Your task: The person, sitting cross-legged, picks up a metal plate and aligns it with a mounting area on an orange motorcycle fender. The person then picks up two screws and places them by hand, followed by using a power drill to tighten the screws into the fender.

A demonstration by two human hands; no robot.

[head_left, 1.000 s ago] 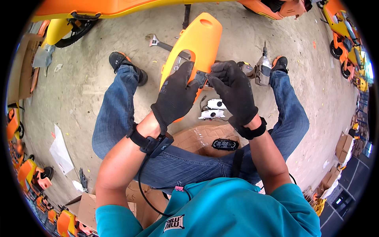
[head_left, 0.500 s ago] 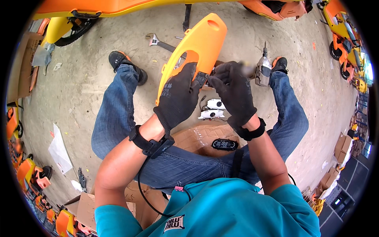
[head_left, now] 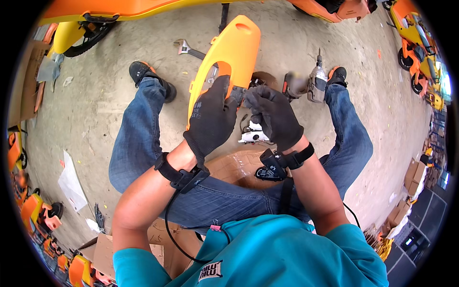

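An orange plastic panel (head_left: 241,50), with a cut-out in its lower part, stands tilted in front of me. My gloved left hand (head_left: 213,117) is closed around its lower end. At the panel's right edge, beside my left fingers, sits a small black part (head_left: 238,93). My gloved right hand (head_left: 277,115) is right beside that part, its fingertips pinched together; anything between them is too small to make out. Below the hands lie white lamp-like units (head_left: 253,137) with dark wires, partly covered by my right hand. A black oval display (head_left: 270,173) rests on a cardboard sheet (head_left: 229,170) nearer me.
An adjustable wrench (head_left: 185,48) lies on the concrete floor behind the panel. To the right, a power driver (head_left: 316,85) stands bit-up beside another, blurred tool (head_left: 296,86). An orange and yellow vehicle body (head_left: 162,10) crosses the far side. White paper (head_left: 72,184) lies at left.
The panel and my left hand have shifted slightly left. My right hand has turned and moved a little left and down, uncovering the blurred tool and a dark round thing behind it.
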